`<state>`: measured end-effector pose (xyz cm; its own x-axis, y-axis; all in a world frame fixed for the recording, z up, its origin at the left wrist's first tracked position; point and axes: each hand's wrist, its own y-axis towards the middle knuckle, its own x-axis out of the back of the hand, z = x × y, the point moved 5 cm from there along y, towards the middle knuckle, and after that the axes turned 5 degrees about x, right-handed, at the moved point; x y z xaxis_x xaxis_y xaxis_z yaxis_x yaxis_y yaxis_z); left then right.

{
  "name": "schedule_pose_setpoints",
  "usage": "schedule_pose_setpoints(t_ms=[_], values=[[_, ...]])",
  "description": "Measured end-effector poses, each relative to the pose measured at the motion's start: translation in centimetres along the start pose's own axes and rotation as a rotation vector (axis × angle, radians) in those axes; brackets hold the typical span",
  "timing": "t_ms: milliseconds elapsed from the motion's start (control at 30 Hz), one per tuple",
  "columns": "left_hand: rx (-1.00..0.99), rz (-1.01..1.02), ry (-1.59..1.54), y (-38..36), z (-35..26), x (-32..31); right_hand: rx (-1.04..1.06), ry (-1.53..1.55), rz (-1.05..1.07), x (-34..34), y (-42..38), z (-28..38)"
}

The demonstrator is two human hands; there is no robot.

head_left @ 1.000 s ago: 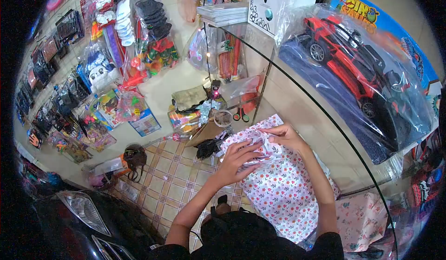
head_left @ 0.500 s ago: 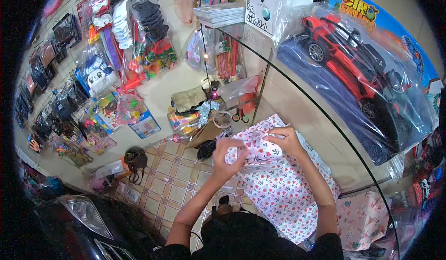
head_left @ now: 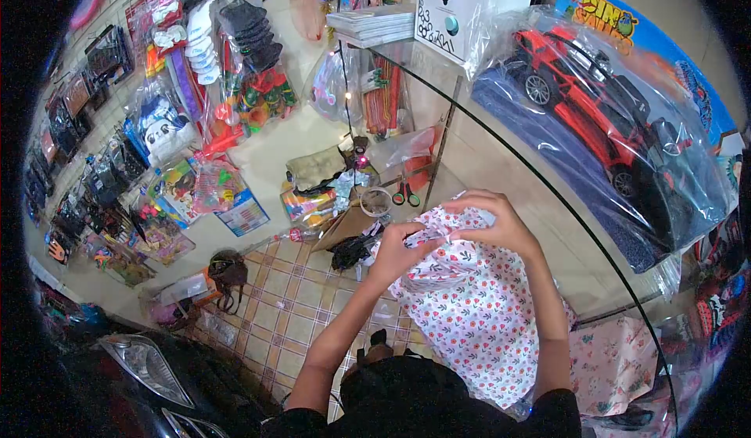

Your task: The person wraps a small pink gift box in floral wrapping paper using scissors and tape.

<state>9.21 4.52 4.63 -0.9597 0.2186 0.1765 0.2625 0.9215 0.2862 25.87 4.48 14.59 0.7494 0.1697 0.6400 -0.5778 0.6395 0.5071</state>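
White paper printed with small red flowers and dark leaves (head_left: 477,321) spreads below my hands, its upper part folded up around something I cannot make out. My left hand (head_left: 400,252) is at the left of the folded part, fingers curled and pressing on the paper. On the right, my right hand (head_left: 497,223) is bent over the top edge, its thumb and fingers pinching the paper. The fingertips of both hands nearly meet at the fold. Green-handled scissors (head_left: 406,195) and a roll of clear tape (head_left: 375,201) lie just beyond the paper.
A curved glass edge (head_left: 540,176) runs along the right. Behind it sits a red toy car (head_left: 587,102) in clear wrap. Pink floral paper (head_left: 614,364) is at the lower right. Bagged goods hang at left; a brown bag (head_left: 228,272) is near the tiled floor (head_left: 274,305).
Both hands have closed in on the fold. My left hand moved slightly right, and my right hand rose and curled over the top edge, lifting and bunching the paper.
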Motion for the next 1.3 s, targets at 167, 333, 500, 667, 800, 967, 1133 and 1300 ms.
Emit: schedule_pose_setpoints(t_ms=[167,333,500,667,800,967,1133,1300], values=[[0.033,-0.023,0.025,0.1,0.3,0.0,-0.072,0.183,0.24,-1.9,1.0,-1.7],[0.052,-0.034,-0.083,0.0,0.2,-0.6,-0.158,0.28,0.184,-2.5,1.1,-4.3],[0.02,-0.056,-0.065,-0.3,0.6,-0.8,-0.228,0.277,-0.047,-3.2,0.8,-4.1],[0.027,-0.03,0.043,-0.1,1.5,-0.8,-0.236,0.356,0.037,-2.8,1.1,-3.5],[0.016,-0.05,0.047,-0.1,2.0,-0.8,-0.052,0.277,0.265,-1.4,2.7,-1.7],[-0.21,-0.202,0.059,-0.4,0.3,-0.5,-0.207,0.347,0.417,-1.7,3.9,-2.1],[0.027,-0.119,0.282,-0.9,0.8,-0.3,-0.306,0.405,0.394,-2.7,3.7,-3.2],[0.022,-0.122,0.094,-1.2,0.5,-0.2,-0.366,0.471,0.192,-3.5,2.1,-4.1]])
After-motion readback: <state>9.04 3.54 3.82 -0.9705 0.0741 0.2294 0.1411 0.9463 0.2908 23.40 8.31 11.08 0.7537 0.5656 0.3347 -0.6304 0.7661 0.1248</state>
